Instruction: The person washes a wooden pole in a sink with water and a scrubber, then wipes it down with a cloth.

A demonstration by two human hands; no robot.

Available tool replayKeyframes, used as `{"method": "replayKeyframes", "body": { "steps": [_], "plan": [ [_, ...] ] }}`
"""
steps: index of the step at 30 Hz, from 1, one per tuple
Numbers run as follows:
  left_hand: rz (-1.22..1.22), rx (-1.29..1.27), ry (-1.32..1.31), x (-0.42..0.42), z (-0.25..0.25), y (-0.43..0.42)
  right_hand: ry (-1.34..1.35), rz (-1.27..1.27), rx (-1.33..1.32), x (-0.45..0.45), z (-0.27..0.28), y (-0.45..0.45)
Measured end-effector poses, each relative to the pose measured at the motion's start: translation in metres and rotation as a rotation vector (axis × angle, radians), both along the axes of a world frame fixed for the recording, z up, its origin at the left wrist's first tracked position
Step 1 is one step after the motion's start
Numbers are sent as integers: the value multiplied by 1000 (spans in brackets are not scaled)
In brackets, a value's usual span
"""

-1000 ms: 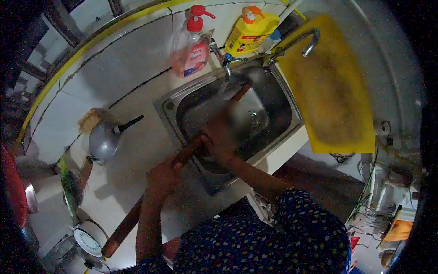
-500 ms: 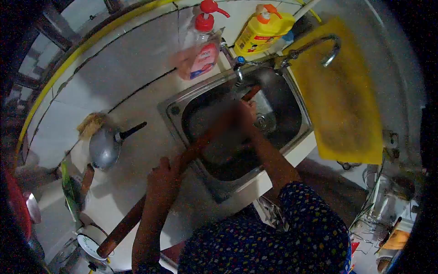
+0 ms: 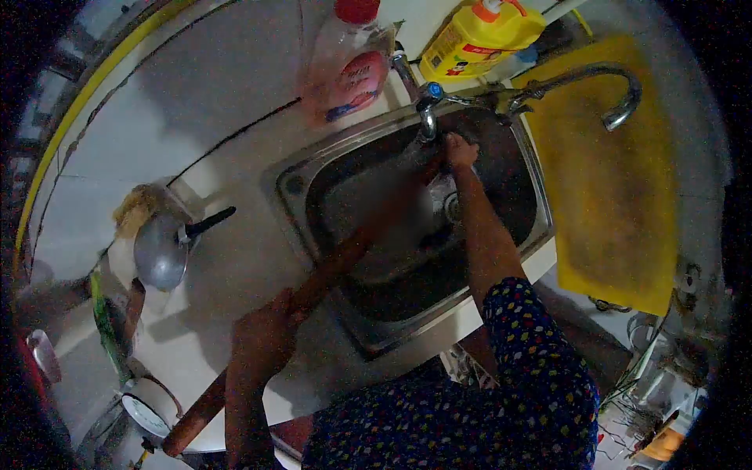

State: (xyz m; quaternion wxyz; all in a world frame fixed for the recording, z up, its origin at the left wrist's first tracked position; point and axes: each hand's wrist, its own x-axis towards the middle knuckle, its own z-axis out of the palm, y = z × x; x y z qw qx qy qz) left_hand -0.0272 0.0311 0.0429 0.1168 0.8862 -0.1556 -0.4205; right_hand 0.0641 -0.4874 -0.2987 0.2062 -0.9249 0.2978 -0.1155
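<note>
A long brown stick runs diagonally from the lower left of the counter into the sink; its middle part is blurred. My left hand is wrapped round it beside the sink, with the lower end sticking out behind the wrist. My right hand is closed at the stick's far end, inside the steel sink. Just above that hand is the small tap with a blue knob. Whether water runs from it I cannot make out clearly.
Behind the sink stand a pink soap bottle and a yellow jug. A curved spout reaches over a yellow mat at right. On the left are a metal ladle-like pan, green leaves and a round dial.
My right hand has slid away from me along the stick to its far end, near the tap. My left hand keeps its hold lower down. The view has shifted slightly closer.
</note>
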Motion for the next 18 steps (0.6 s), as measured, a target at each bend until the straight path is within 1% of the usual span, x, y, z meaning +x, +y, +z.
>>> {"method": "replayKeyframes", "body": {
  "steps": [2,4,5,7,8,9,10,11,13,15,16,17,18],
  "plan": [
    [-12,2,-31,-4,-9,4,-17,-1,11,0,1,13],
    [-26,-7,-71,-4,-11,4,-89,35,76,-5,15,36],
    [-1,3,-56,-2,-9,1,-121,66,118,-7,32,49],
    [23,12,-46,-2,-11,2,-157,154,110,0,80,80],
    [17,-25,-72,-4,-17,6,213,299,6,8,119,95],
    [10,-62,-98,-6,-20,8,585,436,-101,14,141,107],
    [9,-65,-102,-5,-18,8,581,434,-104,15,130,112],
    [54,-75,-89,-4,-15,6,411,442,38,15,113,116],
    [94,-88,-80,-6,-10,2,235,443,175,12,99,118],
    [61,-104,-249,-10,-7,-4,-79,627,638,10,96,116],
    [61,-105,-252,-13,-4,-5,-82,628,636,10,111,122],
    [-21,-110,-329,-17,0,-5,52,480,597,6,126,128],
    [-103,-115,-405,-22,3,-2,117,406,576,0,132,133]
  ]
}}
